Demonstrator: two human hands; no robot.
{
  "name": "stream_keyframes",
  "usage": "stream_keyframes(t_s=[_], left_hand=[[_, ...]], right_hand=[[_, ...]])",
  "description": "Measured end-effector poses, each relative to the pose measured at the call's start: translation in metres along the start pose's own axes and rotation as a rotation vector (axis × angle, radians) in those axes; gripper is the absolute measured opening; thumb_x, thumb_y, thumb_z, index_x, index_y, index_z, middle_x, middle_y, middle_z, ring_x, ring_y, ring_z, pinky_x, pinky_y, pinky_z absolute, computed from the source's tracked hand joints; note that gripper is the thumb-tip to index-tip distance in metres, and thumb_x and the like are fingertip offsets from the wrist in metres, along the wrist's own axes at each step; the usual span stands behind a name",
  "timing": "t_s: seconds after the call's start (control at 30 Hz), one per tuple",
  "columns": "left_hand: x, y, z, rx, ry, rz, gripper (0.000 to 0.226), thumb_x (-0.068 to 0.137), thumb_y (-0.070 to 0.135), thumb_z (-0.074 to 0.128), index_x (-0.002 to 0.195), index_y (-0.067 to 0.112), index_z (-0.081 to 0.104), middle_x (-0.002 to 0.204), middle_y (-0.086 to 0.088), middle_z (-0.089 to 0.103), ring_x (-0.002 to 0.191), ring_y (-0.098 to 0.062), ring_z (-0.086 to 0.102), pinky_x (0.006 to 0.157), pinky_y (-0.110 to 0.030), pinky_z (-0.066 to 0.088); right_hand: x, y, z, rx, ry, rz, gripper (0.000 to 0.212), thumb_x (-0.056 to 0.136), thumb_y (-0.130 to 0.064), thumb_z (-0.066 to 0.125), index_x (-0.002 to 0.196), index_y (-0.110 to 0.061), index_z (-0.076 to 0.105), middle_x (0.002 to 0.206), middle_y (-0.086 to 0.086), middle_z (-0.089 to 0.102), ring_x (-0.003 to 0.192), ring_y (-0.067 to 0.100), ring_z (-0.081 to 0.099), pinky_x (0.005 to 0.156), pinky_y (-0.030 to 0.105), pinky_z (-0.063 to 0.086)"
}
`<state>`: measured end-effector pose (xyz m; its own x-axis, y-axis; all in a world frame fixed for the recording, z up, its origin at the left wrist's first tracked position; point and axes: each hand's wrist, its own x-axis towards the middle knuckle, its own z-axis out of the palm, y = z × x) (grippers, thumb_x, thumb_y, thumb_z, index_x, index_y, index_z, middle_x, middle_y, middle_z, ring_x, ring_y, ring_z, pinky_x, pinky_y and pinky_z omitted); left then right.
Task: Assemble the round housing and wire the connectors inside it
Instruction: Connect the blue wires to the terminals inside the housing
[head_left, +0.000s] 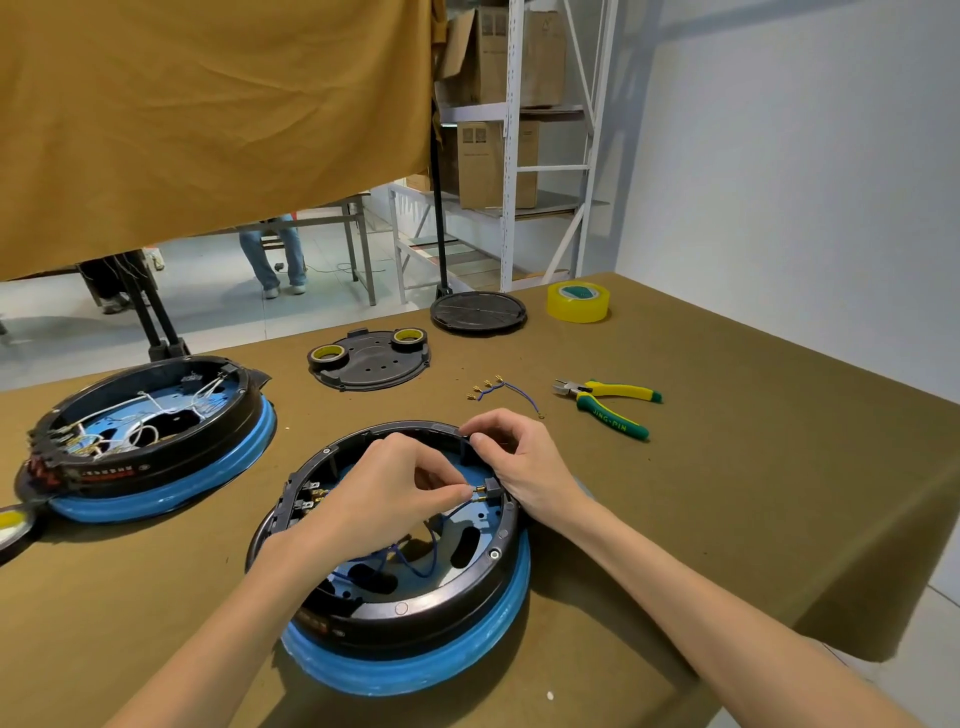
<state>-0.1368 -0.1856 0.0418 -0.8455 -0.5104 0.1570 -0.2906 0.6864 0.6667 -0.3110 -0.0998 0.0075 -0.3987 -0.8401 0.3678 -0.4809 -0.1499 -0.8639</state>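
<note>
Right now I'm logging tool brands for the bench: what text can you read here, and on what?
"JING-PIN": on the green handle of the pliers.
Cardboard boxes on the shelf: printed marks, too blurred to read.
Left housing: a row of marks on its black rim, too small to read.
Tape roll: print on the core, unreadable.

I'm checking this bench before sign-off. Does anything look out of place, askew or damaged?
Nothing looks damaged or spilled. The only loose items are the spare blue wires with brass terminals lying on the table beside the pliers, outside the round housing.
</note>
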Motion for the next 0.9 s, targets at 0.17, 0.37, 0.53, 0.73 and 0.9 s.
stream_keyframes(t_s=[0.17, 0.37, 0.53, 0.73, 0.9], left_hand=[[-0.005, -0.003, -0.001, 0.076, 0.031, 0.040, 0.005, 0.091, 0.037, 0.075, 0.089, 0.036, 0.079, 0.077, 0.020, 0.071, 0.080, 0.004, 0.066, 0.069, -0.011, 0.052], [-0.003, 0.002, 0.002, 0.101, 0.020, 0.063, 0.008, 0.093, 0.037, 0.072, 0.086, 0.039, 0.076, 0.080, 0.018, 0.071, 0.085, 0.004, 0.065, 0.078, -0.014, 0.051], [-0.003, 0.000, 0.001, 0.070, -0.002, 0.045, 0.007, 0.093, 0.039, 0.071, 0.090, 0.037, 0.078, 0.082, 0.021, 0.072, 0.085, 0.006, 0.066, 0.076, -0.010, 0.050], [-0.011, -0.010, -0.010, 0.080, 0.001, 0.044, 0.009, 0.093, 0.038, 0.072, 0.090, 0.035, 0.079, 0.085, 0.022, 0.073, 0.089, 0.004, 0.066, 0.081, -0.011, 0.049], [-0.006, -0.006, -0.006, 0.063, -0.010, 0.061, 0.008, 0.092, 0.036, 0.073, 0.089, 0.034, 0.081, 0.082, 0.022, 0.071, 0.088, 0.001, 0.065, 0.082, -0.020, 0.052]], right_hand=[[0.000, 0.001, 0.000, 0.005, 0.006, 0.004, 0.017, 0.101, -0.007, 0.059, 0.107, -0.015, 0.072, 0.100, -0.006, 0.071, 0.096, 0.003, 0.066, 0.085, 0.016, 0.052], [-0.001, -0.001, 0.000, 0.002, -0.003, -0.003, 0.017, 0.101, -0.006, 0.059, 0.106, -0.016, 0.071, 0.098, -0.007, 0.070, 0.095, 0.003, 0.066, 0.087, 0.019, 0.053], [-0.001, -0.001, 0.000, -0.003, -0.004, -0.003, 0.017, 0.101, -0.006, 0.059, 0.108, -0.014, 0.072, 0.099, -0.006, 0.070, 0.096, 0.004, 0.066, 0.087, 0.019, 0.053], [0.000, 0.001, 0.001, 0.012, 0.007, 0.014, 0.016, 0.101, -0.007, 0.059, 0.105, -0.015, 0.073, 0.098, -0.004, 0.071, 0.093, 0.005, 0.065, 0.084, 0.017, 0.050], [-0.001, 0.001, 0.001, 0.019, 0.010, 0.008, 0.016, 0.101, -0.006, 0.059, 0.105, -0.014, 0.073, 0.098, -0.003, 0.072, 0.093, 0.005, 0.066, 0.084, 0.016, 0.050]])
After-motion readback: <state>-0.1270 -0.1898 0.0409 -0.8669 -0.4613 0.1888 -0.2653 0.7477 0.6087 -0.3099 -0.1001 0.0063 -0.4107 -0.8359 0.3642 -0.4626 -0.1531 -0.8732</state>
